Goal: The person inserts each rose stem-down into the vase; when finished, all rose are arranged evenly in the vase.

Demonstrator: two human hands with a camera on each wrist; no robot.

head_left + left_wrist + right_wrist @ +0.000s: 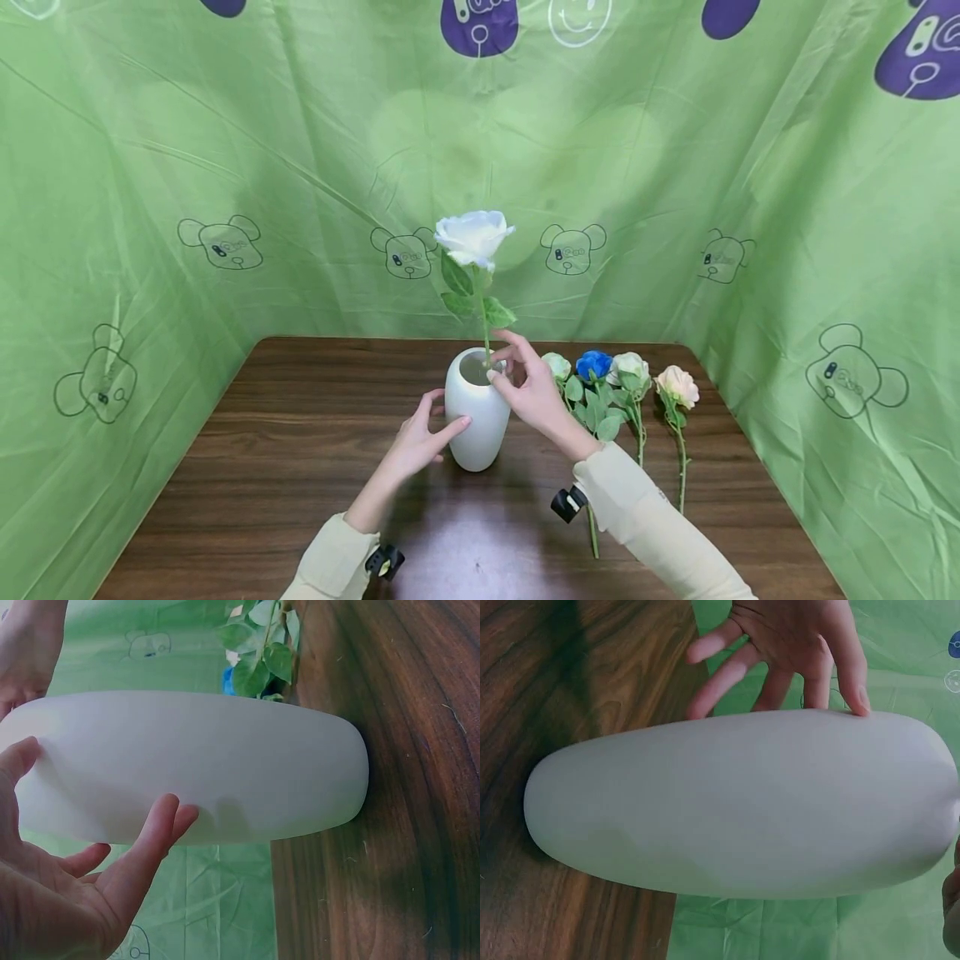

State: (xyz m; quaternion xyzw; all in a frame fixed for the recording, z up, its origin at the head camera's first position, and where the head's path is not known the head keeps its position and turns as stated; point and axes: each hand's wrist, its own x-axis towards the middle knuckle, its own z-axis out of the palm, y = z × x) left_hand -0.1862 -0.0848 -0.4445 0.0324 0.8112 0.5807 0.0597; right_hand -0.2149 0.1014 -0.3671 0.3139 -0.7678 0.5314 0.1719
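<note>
A white rose (474, 235) with green leaves stands upright over a white vase (477, 425), its stem reaching down into the vase's mouth. At the rim, my right hand (536, 392) pinches the stem between thumb and fingers. My left hand (414, 437) holds the vase's left side, thumb in front and fingers round the back. The left wrist view has the vase (187, 765) side on, with the left hand (67, 892) against it. In the right wrist view the left hand's (795, 637) spread fingers meet the vase (742, 806). The stem's lower end is hidden inside.
To the right on the brown wooden table (300, 467) lie several more flowers: a pale green-white one (557, 365), a blue rose (593, 365), a white rose (630, 371) and a pink rose (677, 387). Green printed cloth (322, 167) hangs round the table's back and sides.
</note>
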